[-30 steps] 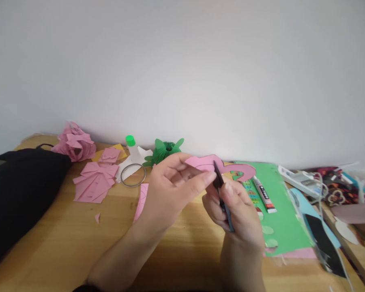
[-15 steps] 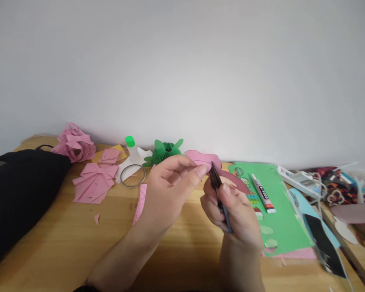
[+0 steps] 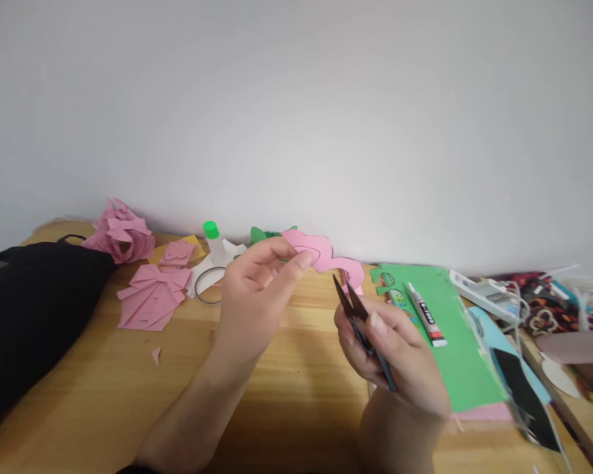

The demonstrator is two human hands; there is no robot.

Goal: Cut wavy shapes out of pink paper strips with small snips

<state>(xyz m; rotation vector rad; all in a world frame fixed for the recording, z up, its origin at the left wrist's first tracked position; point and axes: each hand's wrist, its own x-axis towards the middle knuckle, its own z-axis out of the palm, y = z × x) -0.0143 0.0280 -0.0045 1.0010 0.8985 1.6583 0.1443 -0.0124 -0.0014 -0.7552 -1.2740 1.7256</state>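
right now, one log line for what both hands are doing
left hand: pinches pink paper cutout | right hand: grips scissors, blades open, just below cutout | surface: wooden table

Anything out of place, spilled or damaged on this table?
Nothing damaged; the held pink cutout and scissors look intact. One small pink scrap lies alone on the table, apart from the pink paper pile. Cables clutter the right edge.

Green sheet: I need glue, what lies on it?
A white glue tube lies on the green sheet, near its left side. The right hand covers its lower-left part, hiding anything there.
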